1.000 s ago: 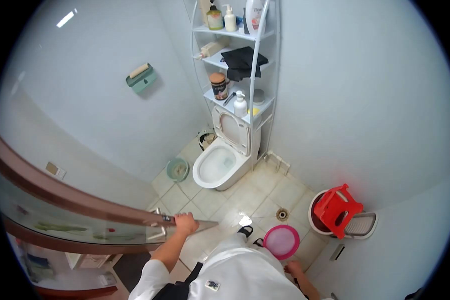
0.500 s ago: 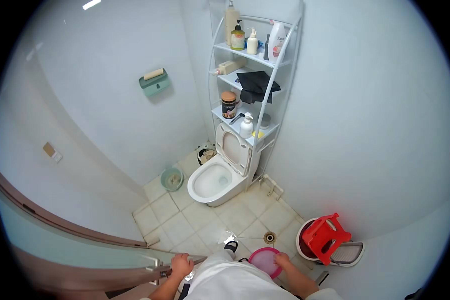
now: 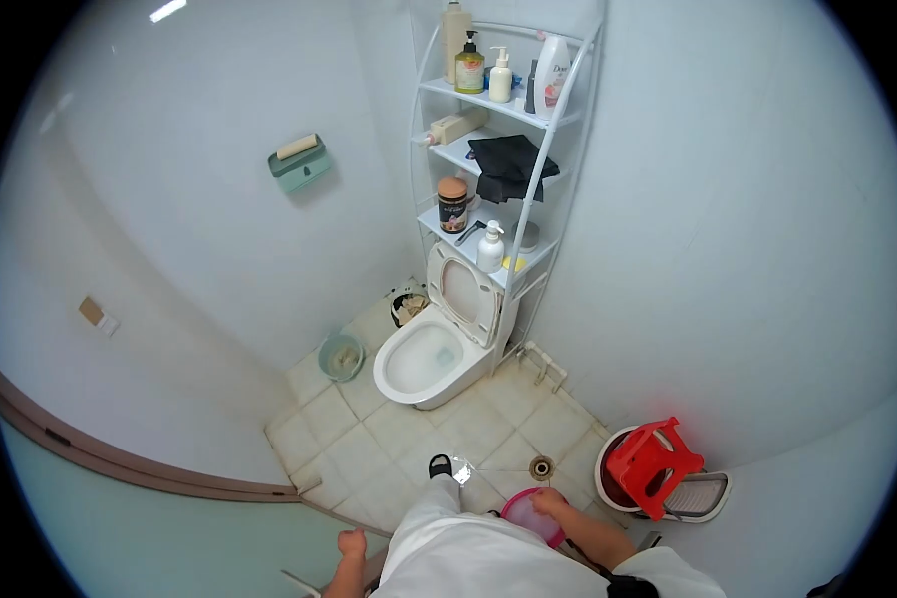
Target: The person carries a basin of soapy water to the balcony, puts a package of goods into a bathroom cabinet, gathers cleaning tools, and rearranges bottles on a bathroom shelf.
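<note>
My right hand [image 3: 546,501] grips the rim of a pink basin [image 3: 530,518] low in front of my body. Part of the basin is hidden by my hand and my white clothing. My left hand [image 3: 352,542] is closed beside the greenish glass door [image 3: 219,543]; whether its fingers hold anything is hidden. The metal door handle [image 3: 299,583] shows lower down, to the left of that hand. One of my feet, in a black sandal [image 3: 441,465], stands on the tiles.
A white toilet [image 3: 439,359] with its lid up stands ahead, below a rack [image 3: 528,110] of bottles. A green bucket [image 3: 342,359] sits to its left. On the right, a red stool [image 3: 655,463] rests in a tub. A floor drain [image 3: 541,467] lies near the basin.
The door has swung, and its handle now sits lower. My left hand has shifted slightly left and down, apart from the handle. My right hand and the basin have risen a little.
</note>
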`<control>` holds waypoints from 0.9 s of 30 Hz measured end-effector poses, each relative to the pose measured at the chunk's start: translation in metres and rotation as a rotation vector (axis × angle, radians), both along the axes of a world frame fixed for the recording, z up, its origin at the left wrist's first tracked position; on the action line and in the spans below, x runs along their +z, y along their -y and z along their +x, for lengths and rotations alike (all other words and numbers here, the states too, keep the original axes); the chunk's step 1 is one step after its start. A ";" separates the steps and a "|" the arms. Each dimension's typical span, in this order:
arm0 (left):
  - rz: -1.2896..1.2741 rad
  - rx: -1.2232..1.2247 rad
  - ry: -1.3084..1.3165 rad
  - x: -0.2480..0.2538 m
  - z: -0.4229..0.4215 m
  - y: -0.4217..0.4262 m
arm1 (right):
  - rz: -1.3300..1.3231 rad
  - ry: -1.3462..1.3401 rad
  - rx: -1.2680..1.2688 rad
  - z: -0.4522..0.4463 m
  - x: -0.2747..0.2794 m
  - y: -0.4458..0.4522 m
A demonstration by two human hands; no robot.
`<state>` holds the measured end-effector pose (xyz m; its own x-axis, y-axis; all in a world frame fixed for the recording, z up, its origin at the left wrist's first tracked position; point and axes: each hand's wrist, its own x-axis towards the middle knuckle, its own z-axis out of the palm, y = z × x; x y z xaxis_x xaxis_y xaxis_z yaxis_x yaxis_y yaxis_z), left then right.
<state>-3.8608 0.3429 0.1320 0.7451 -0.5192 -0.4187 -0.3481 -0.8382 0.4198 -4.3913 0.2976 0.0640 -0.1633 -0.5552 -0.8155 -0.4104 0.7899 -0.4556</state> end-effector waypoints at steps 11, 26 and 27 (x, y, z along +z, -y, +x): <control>-0.156 -0.535 -0.141 -0.039 0.052 0.321 | -0.055 0.091 -0.632 0.012 0.066 0.032; -1.172 -1.367 -0.279 0.299 -0.126 0.749 | -0.113 -0.050 -0.716 0.152 0.059 0.164; -1.198 -1.383 -0.219 0.327 -0.149 0.775 | -0.180 -0.056 -0.718 0.161 0.091 0.196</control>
